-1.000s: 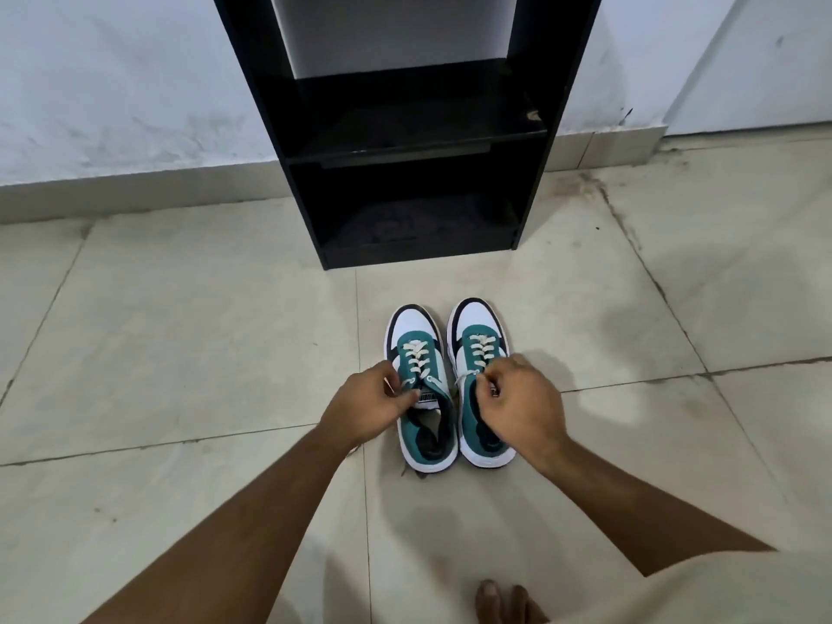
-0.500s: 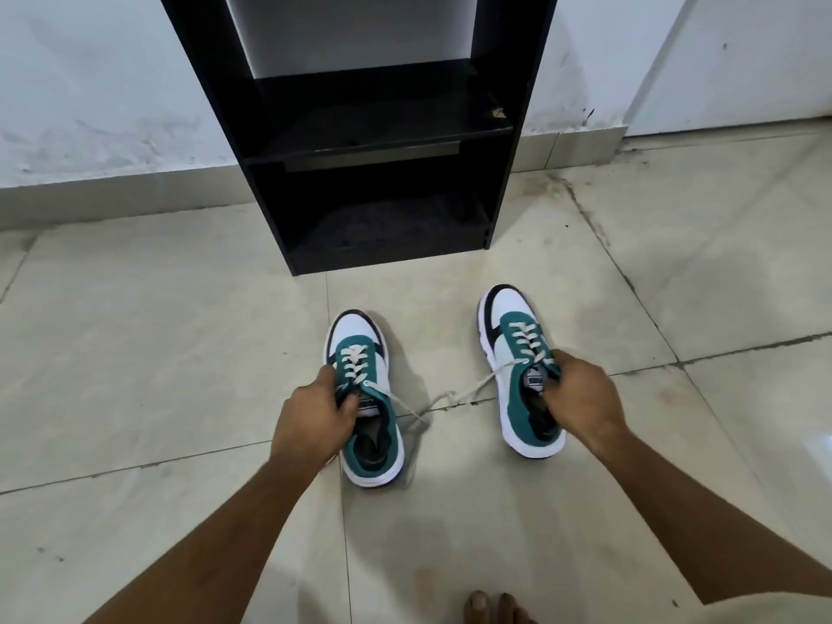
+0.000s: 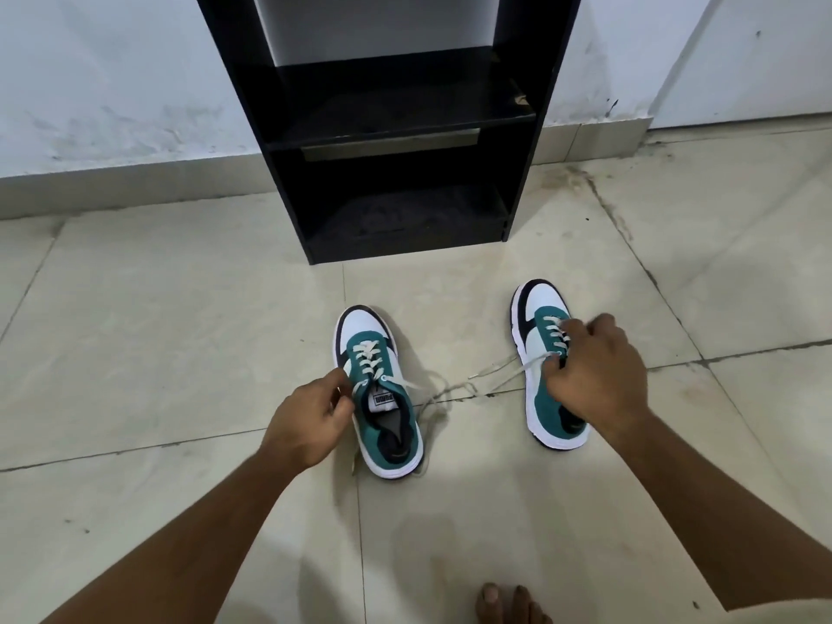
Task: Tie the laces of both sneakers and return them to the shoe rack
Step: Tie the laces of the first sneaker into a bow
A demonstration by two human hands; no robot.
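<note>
Both sneakers slid apart; left hand (image 3: 310,425) pinches the left sneaker (image 3: 380,394), right hand (image 3: 594,371) grips the right sneaker (image 3: 540,335). Loose laces (image 3: 454,391) between the hands could tangle.

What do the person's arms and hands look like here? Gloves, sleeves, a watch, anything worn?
Both hands, left hand and right hand, are bare: no gloves, rings or watch show. The forearms are uncovered too, with no sleeves in view. A pale beige garment shows at the lower right corner.
</note>
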